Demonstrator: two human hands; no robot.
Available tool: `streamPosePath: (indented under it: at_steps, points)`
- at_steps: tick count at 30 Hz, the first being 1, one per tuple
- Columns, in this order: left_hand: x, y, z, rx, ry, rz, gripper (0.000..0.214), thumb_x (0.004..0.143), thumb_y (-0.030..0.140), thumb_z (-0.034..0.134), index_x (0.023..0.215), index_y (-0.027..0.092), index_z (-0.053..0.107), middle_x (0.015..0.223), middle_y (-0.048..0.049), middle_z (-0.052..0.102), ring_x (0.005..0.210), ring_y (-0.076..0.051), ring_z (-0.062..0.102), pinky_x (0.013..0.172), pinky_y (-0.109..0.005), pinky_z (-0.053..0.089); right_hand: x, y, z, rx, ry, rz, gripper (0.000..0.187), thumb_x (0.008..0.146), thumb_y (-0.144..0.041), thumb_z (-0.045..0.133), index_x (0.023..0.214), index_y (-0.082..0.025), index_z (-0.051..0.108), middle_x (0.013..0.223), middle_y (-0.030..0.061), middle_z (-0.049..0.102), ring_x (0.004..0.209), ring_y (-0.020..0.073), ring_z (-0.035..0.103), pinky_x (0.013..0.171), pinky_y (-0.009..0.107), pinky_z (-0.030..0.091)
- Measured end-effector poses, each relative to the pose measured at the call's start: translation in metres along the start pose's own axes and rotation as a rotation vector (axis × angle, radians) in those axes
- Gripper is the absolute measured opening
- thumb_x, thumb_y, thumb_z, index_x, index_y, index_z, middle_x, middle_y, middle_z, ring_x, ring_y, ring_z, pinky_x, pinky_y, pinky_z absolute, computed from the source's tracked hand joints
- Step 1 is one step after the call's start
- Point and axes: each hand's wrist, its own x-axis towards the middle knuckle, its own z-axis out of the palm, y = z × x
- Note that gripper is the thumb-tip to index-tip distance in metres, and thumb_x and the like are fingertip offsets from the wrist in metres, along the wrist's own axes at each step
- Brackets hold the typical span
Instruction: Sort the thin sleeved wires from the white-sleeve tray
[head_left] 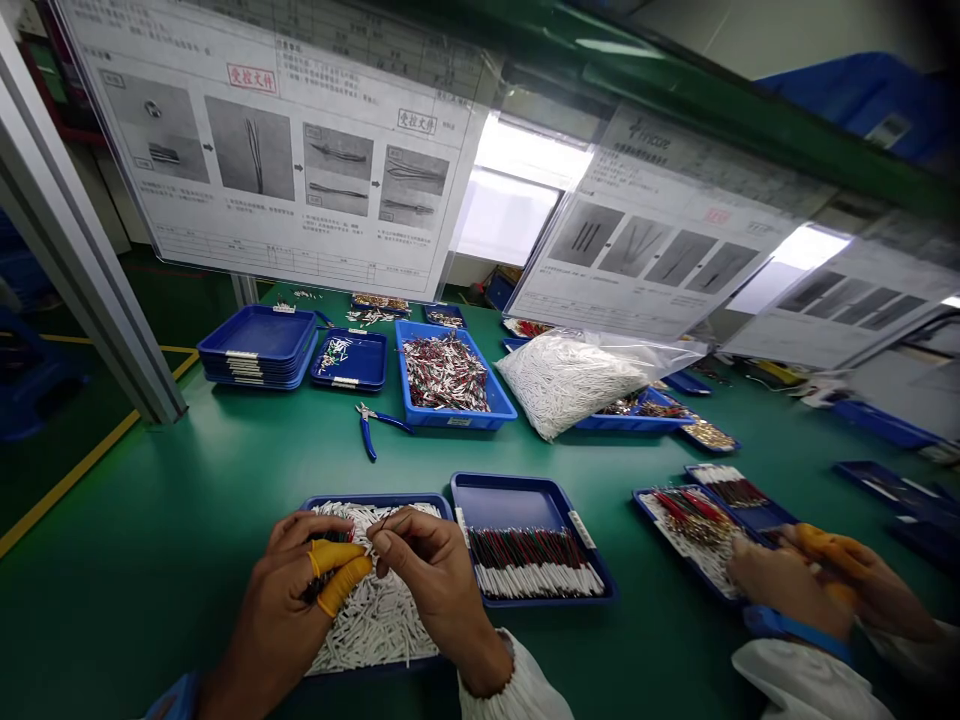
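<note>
Over the tray of loose white tubes, presumably for close supply, the left hand seems to pinch a small white piece, wires bunched in its palm (kept handy, likely), while the right hand's grip pinches a thin dark wire.

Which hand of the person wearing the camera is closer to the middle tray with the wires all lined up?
Right. The right hand is beside the left edge of that tray of wires; the left hand is farther left, beyond the right one.
</note>
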Motion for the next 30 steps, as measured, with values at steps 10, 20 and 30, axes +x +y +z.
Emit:
streamPosePath:
  at_steps: [10,20,30]
  points:
    - [0.002,0.001,-0.002,0.032,0.010,-0.013,0.012,0.089,0.043,0.068,0.091,0.035,0.077,0.097,0.0019,0.077,0.094,-0.020,0.071,0.078,-0.032,0.059,0.002,0.003,-0.005,0.043,0.086,0.021,0.021,0.077,-0.036,0.083,0.072,-0.017,0.075,0.062,-0.0003,0.064,0.054,0.0113,0.057,0.056,0.024,0.045]
    - [-0.005,-0.005,0.001,0.025,-0.010,-0.101,0.012,0.085,0.039,0.072,0.094,0.032,0.076,0.102,-0.0008,0.075,0.098,-0.022,0.069,0.078,-0.032,0.061,0.002,0.002,-0.005,0.032,0.045,0.076,0.029,0.070,-0.040,0.088,0.083,-0.016,0.076,0.064,-0.0015,0.064,0.055,0.0100,0.056,0.055,0.022,0.045]
    - [-0.007,-0.007,0.001,0.003,0.026,-0.096,0.012,0.084,0.037,0.073,0.095,0.033,0.076,0.101,-0.0003,0.074,0.097,-0.021,0.069,0.079,-0.031,0.061,0.003,0.007,-0.001,0.049,0.066,0.084,0.027,0.065,-0.036,0.092,0.064,-0.016,0.074,0.059,-0.0010,0.065,0.054,0.0097,0.054,0.053,0.021,0.043]
